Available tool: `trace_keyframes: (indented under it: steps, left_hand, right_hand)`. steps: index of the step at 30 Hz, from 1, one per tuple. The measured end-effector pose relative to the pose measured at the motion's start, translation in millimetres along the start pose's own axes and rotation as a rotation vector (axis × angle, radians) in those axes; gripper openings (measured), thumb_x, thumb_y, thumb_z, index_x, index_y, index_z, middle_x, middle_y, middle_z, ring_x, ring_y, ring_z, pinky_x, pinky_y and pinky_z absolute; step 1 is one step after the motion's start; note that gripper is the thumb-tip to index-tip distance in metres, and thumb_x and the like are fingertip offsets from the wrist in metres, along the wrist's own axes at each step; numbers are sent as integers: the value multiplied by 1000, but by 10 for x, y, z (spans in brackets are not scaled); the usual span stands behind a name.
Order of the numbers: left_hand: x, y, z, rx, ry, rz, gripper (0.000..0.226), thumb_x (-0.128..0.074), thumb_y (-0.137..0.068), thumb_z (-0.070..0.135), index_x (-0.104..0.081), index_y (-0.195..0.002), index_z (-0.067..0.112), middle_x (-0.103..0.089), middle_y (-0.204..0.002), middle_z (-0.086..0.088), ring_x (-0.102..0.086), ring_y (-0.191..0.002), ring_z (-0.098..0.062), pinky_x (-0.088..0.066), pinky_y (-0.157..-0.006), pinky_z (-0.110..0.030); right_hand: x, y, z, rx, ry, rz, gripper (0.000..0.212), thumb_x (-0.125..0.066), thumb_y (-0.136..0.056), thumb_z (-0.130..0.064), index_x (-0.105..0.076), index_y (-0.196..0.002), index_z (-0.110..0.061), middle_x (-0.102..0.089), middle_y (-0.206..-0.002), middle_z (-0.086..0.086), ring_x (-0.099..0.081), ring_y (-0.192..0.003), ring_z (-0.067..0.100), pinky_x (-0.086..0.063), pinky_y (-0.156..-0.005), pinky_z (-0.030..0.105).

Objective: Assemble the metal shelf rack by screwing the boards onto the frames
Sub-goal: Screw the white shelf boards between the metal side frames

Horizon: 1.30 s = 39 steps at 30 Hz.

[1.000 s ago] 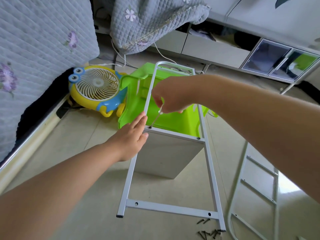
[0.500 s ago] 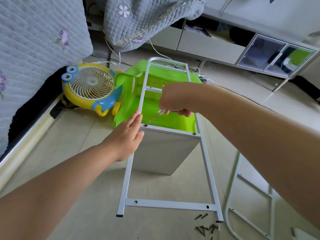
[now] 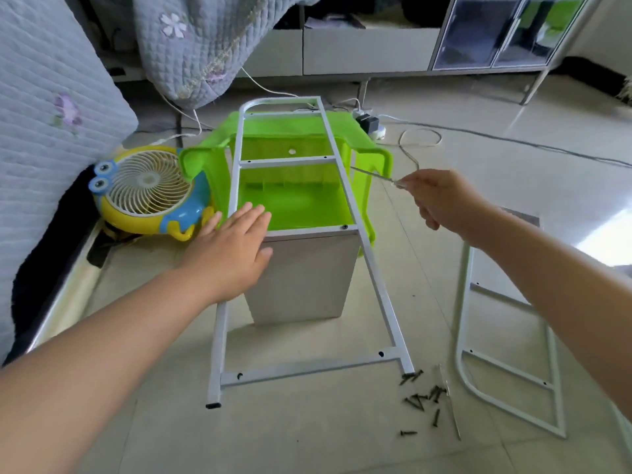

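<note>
Compared with before, the right hand [image 3: 441, 200] has moved away from the white frame [image 3: 372, 268] to the right, pinching a thin screwdriver [image 3: 372, 175]. Left hand [image 3: 229, 254] lies flat with straight fingers on the frame and grey board [image 3: 307, 278]. Screws [image 3: 420, 398] lie on the floor.

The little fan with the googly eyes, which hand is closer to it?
Left. The left hand lies flat on the white frame, just right of the fan. The right hand is far off across the green stool, holding a screwdriver.
</note>
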<state>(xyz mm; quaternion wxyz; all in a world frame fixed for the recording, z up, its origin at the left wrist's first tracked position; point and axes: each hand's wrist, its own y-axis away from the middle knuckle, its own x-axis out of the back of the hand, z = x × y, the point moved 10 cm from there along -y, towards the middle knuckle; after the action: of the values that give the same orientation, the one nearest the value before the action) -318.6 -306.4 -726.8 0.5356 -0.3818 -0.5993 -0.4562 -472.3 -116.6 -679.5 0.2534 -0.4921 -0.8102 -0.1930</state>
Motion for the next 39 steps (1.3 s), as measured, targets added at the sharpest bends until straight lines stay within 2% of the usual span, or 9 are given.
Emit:
trace_keyframes:
  steps: [3, 5, 6, 8, 11, 16, 24, 31, 39]
  left_hand:
    - [13, -83, 287, -44, 7, 8, 56, -24, -100, 36, -6, -149, 16, 0, -157, 3, 2, -145, -10, -2, -116, -33]
    - [4, -174, 434, -45, 52, 15, 55, -25, -100, 36, -10, -149, 15, -6, -157, 1, -2, -145, -12, -5, -116, -34]
    - [-1, -216, 505, -44, 78, 18, 55, -25, -100, 35, -10, -149, 15, -8, -157, 0, -4, -145, -14, -7, -116, -34]
    - [11, -287, 650, -59, 105, 40, 55, -26, -100, 35, -11, -149, 16, -10, -157, -2, -6, -145, -16, -10, -116, -35]
    - [11, -357, 865, -106, 120, 57, 55, -26, -100, 33, -11, -149, 14, -10, -157, -2, -6, -145, -16, -11, -116, -35]
    - [-116, -404, 971, -112, 10, -5, 57, -20, -100, 36, -3, -149, 11, -3, -157, -2, 1, -145, -14, -4, -116, -35]
    - [-153, -385, 955, -98, -46, -18, 59, -21, -99, 36, -2, -149, 10, -5, -157, -4, 0, -145, -14, -4, -116, -34]
    - [-53, -437, 999, 13, 52, -3, 60, -23, -98, 47, -32, -141, 6, -37, -145, -11, -32, -135, -23, -23, -107, -36]
    - [39, -517, 1065, 161, 161, 22, 49, -40, -94, 44, -48, -125, 7, -49, -131, -12, -45, -122, -28, -34, -97, -36]
  right_hand:
    - [24, 48, 449, -16, 132, 45, 26, -41, -96, -15, -60, -104, 2, -43, -58, 7, -41, -49, 22, -34, -48, 25]
    - [-124, 111, 790, -16, 407, -22, 31, -37, -97, -13, -55, -121, -5, -64, -92, 17, -58, -84, 34, -43, -70, 30]
    - [-240, 149, 994, -36, 533, -86, 34, -35, -97, -12, -50, -127, -7, -62, -112, 19, -56, -102, 36, -43, -82, 31]
    - [-504, 250, 1436, -95, 688, -217, 37, -32, -95, -9, -44, -131, -7, -55, -125, 20, -53, -113, 35, -43, -90, 35]
    - [-798, 454, 1960, -163, 740, -324, 40, -31, -91, -2, -40, -130, -7, -53, -121, 16, -55, -106, 31, -46, -85, 36]
    - [-1043, 750, 2520, -237, 773, -362, 47, -32, -89, 0, -31, -135, -8, -52, -118, 14, -57, -101, 30, -45, -74, 32]
    - [-1455, 996, 2861, -294, 759, -410, 47, -38, -87, -2, -30, -132, -8, -62, -109, 10, -61, -98, 29, -43, -68, 33]
    - [-1449, 995, 2967, -393, 704, -359, 41, -35, -87, -5, -34, -127, -8, -60, -114, 9, -59, -104, 29, -40, -70, 29]
    - [-1424, 1055, 3007, -418, 667, -411, 33, -35, -87, -6, -38, -120, -10, -59, -116, 7, -58, -105, 27, -38, -70, 28]
